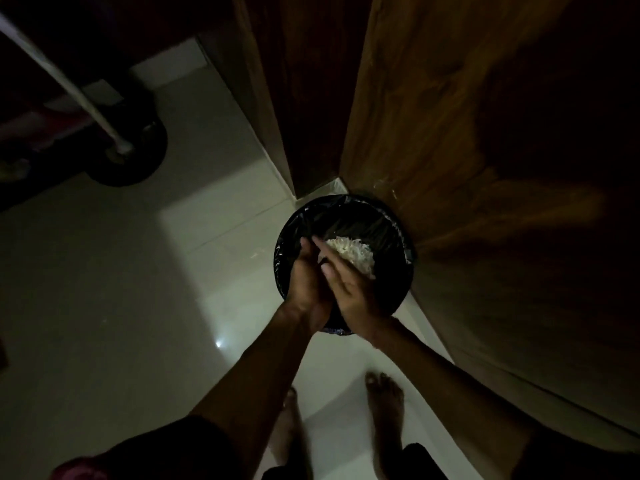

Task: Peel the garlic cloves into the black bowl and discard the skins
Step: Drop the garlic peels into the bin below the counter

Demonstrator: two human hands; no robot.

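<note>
Discarding the skins is the step you are on. You stand over the bin (401,237), which sits on the floor (138,271) against a wooden door (450,133) at the right, and both your hands are over its mouth. Your left hand (306,277) and right hand (351,292) are pressed side by side, palm toward palm. The right hand's fingers are straight and point to the far left. The left hand's fingers are only lightly bent. Neither hand seems to grip anything, though the light is poor.

The skins (353,254) show as a pale heap just right of and beyond your right fingers, inside the bin's rim. Whether they lie in the liner or are sliding off your palm, I cannot tell. The black bowl and the peeled cloves are not in view, so I judge the peeling to be done elsewhere.

The next move, as I see it, is to part your hands and brush the palms over the bin. That way clinging bits fall within the rim and not down near your feet (384,403).
</note>
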